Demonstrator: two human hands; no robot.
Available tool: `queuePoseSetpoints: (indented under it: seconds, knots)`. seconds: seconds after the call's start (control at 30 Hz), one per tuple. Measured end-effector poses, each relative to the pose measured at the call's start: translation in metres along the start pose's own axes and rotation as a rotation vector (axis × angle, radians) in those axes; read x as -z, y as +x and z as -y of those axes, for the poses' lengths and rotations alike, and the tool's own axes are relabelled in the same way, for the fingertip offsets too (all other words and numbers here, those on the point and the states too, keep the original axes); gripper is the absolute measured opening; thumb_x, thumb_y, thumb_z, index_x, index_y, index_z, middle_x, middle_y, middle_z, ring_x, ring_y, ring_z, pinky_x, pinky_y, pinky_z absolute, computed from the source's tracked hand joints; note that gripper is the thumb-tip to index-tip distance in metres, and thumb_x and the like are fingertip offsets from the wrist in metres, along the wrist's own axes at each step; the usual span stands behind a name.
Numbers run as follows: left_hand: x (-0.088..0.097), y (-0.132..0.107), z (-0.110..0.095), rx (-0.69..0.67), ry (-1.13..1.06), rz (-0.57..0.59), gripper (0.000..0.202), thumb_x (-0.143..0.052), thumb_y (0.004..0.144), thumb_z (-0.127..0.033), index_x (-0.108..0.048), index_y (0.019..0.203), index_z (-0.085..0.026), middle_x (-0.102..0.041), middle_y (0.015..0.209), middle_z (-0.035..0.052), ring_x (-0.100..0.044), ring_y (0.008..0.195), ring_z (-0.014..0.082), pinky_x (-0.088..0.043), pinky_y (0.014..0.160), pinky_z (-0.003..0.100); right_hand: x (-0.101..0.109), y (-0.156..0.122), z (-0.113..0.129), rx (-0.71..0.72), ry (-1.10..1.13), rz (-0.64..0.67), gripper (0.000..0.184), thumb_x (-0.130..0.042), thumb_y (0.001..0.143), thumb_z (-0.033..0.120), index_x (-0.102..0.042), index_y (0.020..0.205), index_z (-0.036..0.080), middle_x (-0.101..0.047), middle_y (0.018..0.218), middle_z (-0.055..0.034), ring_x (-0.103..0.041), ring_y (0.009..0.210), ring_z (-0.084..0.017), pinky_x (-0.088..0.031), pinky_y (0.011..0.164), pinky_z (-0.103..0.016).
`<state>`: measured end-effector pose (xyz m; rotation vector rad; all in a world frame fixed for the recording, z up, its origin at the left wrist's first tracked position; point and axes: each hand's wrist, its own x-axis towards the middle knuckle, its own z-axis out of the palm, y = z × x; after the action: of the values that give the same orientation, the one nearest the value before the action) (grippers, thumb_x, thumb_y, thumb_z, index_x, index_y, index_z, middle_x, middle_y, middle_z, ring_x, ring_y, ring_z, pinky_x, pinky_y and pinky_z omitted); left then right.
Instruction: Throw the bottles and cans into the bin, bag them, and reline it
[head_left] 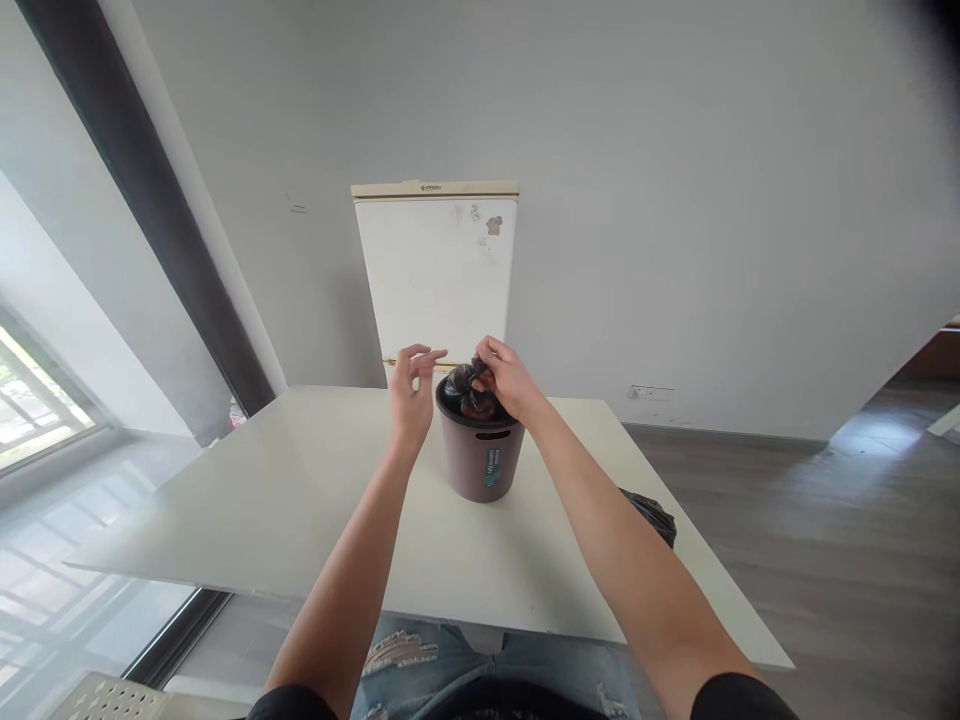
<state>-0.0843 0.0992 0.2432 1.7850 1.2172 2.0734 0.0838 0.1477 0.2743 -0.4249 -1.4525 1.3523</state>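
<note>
A brown plastic trash can with a dark rim and a blue-green label stands upright on the table. A black garbage bag bulges from its mouth, gathered to a twisted neck at the top. My right hand grips that gathered neck just above the rim, its fingers closed. Left of the bin, my left hand is raised with its fingers apart and nothing in it, close to the bag but not touching it. What lies inside the bag is hidden.
The bin rests on a pale table. Near its right edge lies another piece of black plastic, partly behind my right forearm. A white refrigerator stands beyond the table, against the grey wall. A perforated cream-coloured object is at the lower left.
</note>
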Motion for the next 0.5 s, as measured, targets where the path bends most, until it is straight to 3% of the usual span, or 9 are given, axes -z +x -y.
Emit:
queuePoseSetpoints:
  seconds: [0.07, 0.13, 0.23, 0.37, 0.5]
  knots:
    - [0.010, -0.012, 0.031, 0.134, 0.107, -0.042, 0.024, -0.040, 0.110, -0.045, -0.055, 0.111, -0.026, -0.076, 0.114, 0.0079, -0.071, 0.111, 0.0184, -0.050, 0.096, 0.030, -0.002, 0.008, 0.008, 0.081, 0.047, -0.043, 0.056, -0.080, 0.082, 0.068, -0.045, 0.076, 0.025, -0.041, 0.073, 0.0051, -0.031, 0.057, -0.010, -0.041, 0.052, -0.026]
    - [0.021, -0.030, 0.066, 0.283, 0.251, 0.000, 0.022, -0.041, 0.107, -0.041, -0.055, 0.099, -0.025, -0.074, 0.106, 0.0066, -0.068, 0.101, 0.0185, -0.048, 0.090, 0.029, -0.002, 0.018, 0.023, 0.193, 0.103, -0.083, 0.055, -0.080, 0.084, 0.065, -0.043, 0.076, 0.025, -0.039, 0.072, 0.0049, -0.029, 0.057, -0.010, -0.042, 0.054, -0.026]
    - [0.038, -0.064, 0.110, 0.373, 0.313, 0.061, 0.021, -0.049, 0.099, -0.033, -0.054, 0.081, -0.024, -0.069, 0.088, 0.0048, -0.063, 0.085, 0.0199, -0.045, 0.079, 0.029, 0.001, 0.035, 0.058, 0.370, 0.129, -0.156, 0.050, -0.077, 0.089, 0.060, -0.042, 0.077, 0.026, -0.035, 0.070, 0.0052, -0.034, 0.058, -0.011, -0.045, 0.055, -0.025]
    - [0.057, -0.105, 0.142, 0.467, 0.346, 0.135, 0.026, -0.050, 0.093, -0.032, -0.049, 0.069, -0.024, -0.058, 0.071, 0.0012, -0.051, 0.068, 0.0185, -0.038, 0.067, 0.029, 0.023, 0.049, 0.119, 0.620, 0.054, -0.224, 0.035, -0.061, 0.103, 0.049, -0.045, 0.083, 0.026, -0.040, 0.071, 0.0059, -0.043, 0.059, -0.009, -0.044, 0.056, -0.022]
    - [0.067, -0.121, 0.160, 0.537, 0.338, 0.190, 0.034, -0.055, 0.089, -0.037, -0.039, 0.061, -0.024, -0.037, 0.057, -0.0026, -0.034, 0.060, 0.0161, -0.026, 0.059, 0.028, 0.053, 0.036, 0.171, 0.860, 0.056, -0.328, 0.032, -0.037, 0.113, 0.029, -0.050, 0.083, 0.025, -0.039, 0.068, 0.0065, -0.049, 0.056, -0.006, -0.040, 0.057, -0.020]
